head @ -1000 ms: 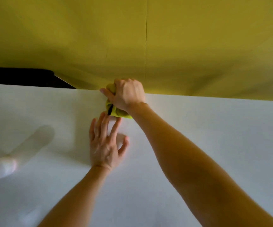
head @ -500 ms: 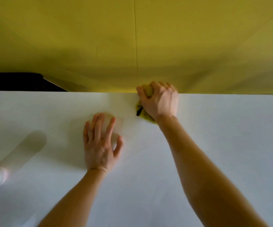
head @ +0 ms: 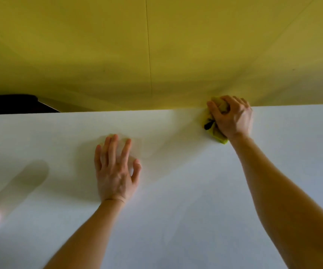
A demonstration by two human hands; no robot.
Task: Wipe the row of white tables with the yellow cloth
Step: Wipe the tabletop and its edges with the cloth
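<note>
Item: yellow cloth (head: 217, 135), bunched on the white table (head: 176, 220) at its far edge, against the yellow wall (head: 156, 45); my right hand (head: 232, 118) clenches it. My left hand (head: 116, 171) rests flat on the tabletop, fingers spread.

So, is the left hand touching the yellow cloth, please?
Apart. The head view shows bare table between the left hand and the yellow cloth.
</note>
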